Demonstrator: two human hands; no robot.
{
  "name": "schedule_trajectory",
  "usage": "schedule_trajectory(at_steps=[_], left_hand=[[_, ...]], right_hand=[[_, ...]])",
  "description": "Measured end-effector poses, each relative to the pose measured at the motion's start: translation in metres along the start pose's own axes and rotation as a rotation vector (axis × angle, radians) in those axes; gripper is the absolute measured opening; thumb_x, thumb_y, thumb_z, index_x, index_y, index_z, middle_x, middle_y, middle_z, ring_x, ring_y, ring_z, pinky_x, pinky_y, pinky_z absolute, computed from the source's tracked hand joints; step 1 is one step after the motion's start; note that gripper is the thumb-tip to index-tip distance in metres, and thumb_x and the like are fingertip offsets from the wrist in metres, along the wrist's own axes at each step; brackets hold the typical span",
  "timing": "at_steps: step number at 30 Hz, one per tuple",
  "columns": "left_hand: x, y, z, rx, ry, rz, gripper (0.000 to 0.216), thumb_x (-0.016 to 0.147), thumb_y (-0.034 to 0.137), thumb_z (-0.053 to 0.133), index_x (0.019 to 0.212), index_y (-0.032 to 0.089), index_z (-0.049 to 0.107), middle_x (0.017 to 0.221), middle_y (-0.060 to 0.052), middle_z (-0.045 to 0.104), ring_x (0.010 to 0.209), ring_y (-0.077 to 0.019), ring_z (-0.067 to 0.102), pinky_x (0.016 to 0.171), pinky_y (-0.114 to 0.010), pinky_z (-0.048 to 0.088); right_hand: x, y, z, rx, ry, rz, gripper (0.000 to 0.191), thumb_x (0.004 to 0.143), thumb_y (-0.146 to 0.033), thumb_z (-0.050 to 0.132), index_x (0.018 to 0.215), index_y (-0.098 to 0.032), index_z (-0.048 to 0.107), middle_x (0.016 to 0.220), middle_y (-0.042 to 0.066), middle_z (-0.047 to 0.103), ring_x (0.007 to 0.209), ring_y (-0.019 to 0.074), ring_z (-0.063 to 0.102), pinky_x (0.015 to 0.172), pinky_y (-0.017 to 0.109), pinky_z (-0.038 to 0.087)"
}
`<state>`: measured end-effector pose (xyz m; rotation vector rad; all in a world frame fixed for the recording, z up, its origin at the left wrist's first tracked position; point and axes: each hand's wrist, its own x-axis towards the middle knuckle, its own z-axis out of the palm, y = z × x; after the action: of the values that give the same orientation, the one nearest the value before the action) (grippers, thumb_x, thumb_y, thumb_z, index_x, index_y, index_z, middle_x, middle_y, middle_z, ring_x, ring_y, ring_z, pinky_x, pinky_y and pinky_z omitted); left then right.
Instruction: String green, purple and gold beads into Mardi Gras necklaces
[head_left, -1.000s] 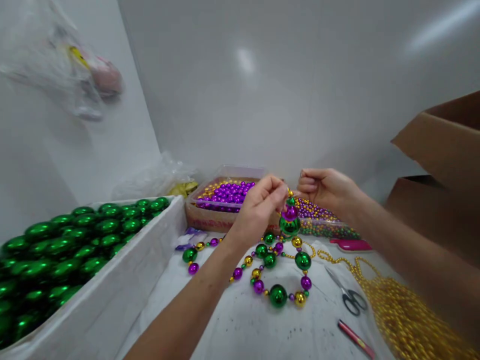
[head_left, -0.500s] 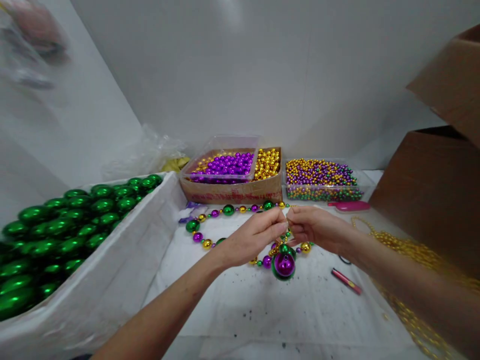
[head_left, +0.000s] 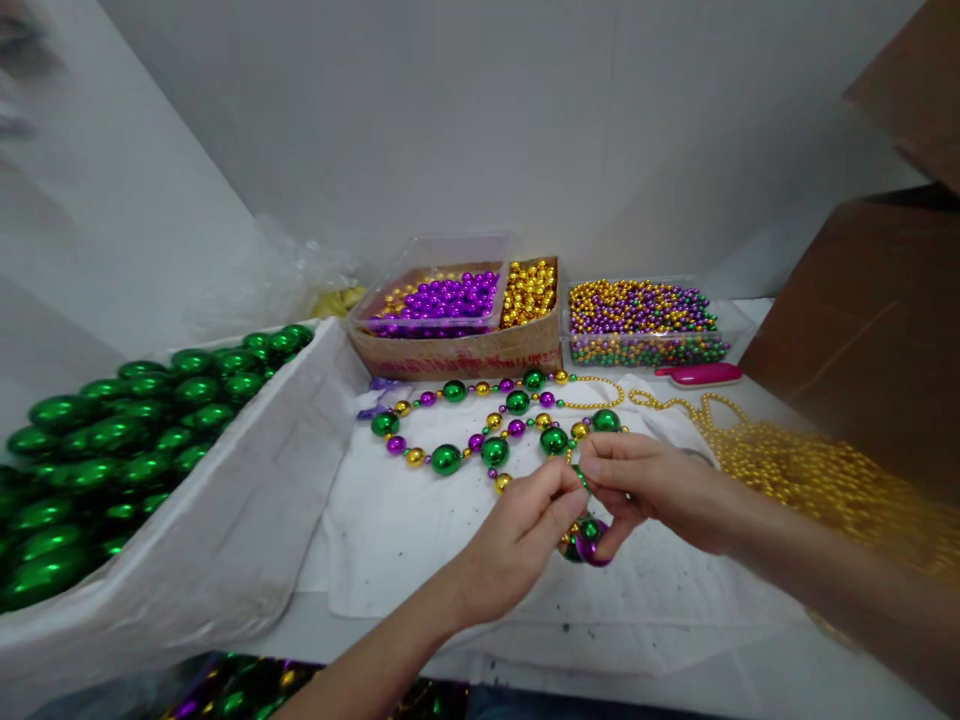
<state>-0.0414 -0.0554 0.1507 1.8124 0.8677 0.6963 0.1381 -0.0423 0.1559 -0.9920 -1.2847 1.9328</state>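
Note:
A bead necklace (head_left: 447, 459) of green, purple and gold balls lies in loops on a white cloth (head_left: 420, 540). Over its near right part, my left hand (head_left: 536, 520) pinches the strand with thumb and forefinger. Close beside it, my right hand (head_left: 637, 485) is closed on the same strand, fingertips almost touching the left ones. Just below the fingertips hangs a cluster of larger balls, a purple ball (head_left: 594, 545) among them, partly covered by the right fingers. The exact spot gripped is hidden by the fingers.
A white bin (head_left: 247, 530) of green balls stands left. Behind are a cardboard box (head_left: 457, 355) with purple and gold beads and a clear tray (head_left: 645, 350) of mixed small beads. A pink case (head_left: 705, 374), gold bead strands (head_left: 810, 480) and a brown carton (head_left: 847, 320) sit right.
Both hands have come lower and nearer in view, still on the strand. The large ball cluster is now partly behind the right fingers. More of the necklace shows; the pink tube is now out of sight.

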Motion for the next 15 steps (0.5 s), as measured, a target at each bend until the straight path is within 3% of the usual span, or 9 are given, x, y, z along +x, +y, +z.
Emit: schedule_trajectory(at_steps=[5,10,13,15], left_hand=[[-0.008,-0.031,0.016,-0.439,0.080,-0.131,0.023,0.090,0.038,0.048,0.079,0.018,0.045,0.062,0.005,0.040,0.056,-0.0086,0.037,0.053,-0.022,0.030],[-0.027,-0.068,0.043,-0.789,0.281,-0.283,0.028,0.086,0.041,0.053,0.075,0.019,0.038,0.061,0.007,0.034,0.052,-0.0078,0.032,0.051,-0.021,0.032],[-0.044,-0.082,0.051,-0.741,0.321,-0.324,0.030,0.087,0.043,0.049,0.074,0.020,0.037,0.061,0.006,0.035,0.055,-0.0094,0.035,0.057,-0.024,0.038],[-0.053,-0.079,0.047,-0.504,0.256,-0.310,0.028,0.090,0.041,0.045,0.074,0.019,0.039,0.062,0.004,0.039,0.058,-0.0111,0.039,0.061,-0.026,0.038]], right_hand=[[-0.010,0.027,0.005,0.013,0.133,-0.049,0.040,0.072,-0.050,0.068,0.064,-0.018,0.045,0.059,-0.007,0.040,0.053,0.0070,0.041,0.062,0.036,0.058],[-0.004,0.071,0.012,0.143,0.248,-0.016,0.040,0.070,-0.051,0.069,0.064,-0.019,0.046,0.057,-0.007,0.040,0.052,0.0076,0.038,0.063,0.036,0.056],[0.005,0.098,0.019,0.187,0.305,-0.018,0.041,0.068,-0.052,0.069,0.062,-0.020,0.045,0.055,-0.007,0.040,0.052,0.0086,0.038,0.060,0.034,0.053],[0.009,0.109,0.024,0.192,0.307,-0.042,0.041,0.069,-0.052,0.068,0.061,-0.020,0.044,0.054,-0.007,0.039,0.052,0.0087,0.036,0.059,0.033,0.052]])
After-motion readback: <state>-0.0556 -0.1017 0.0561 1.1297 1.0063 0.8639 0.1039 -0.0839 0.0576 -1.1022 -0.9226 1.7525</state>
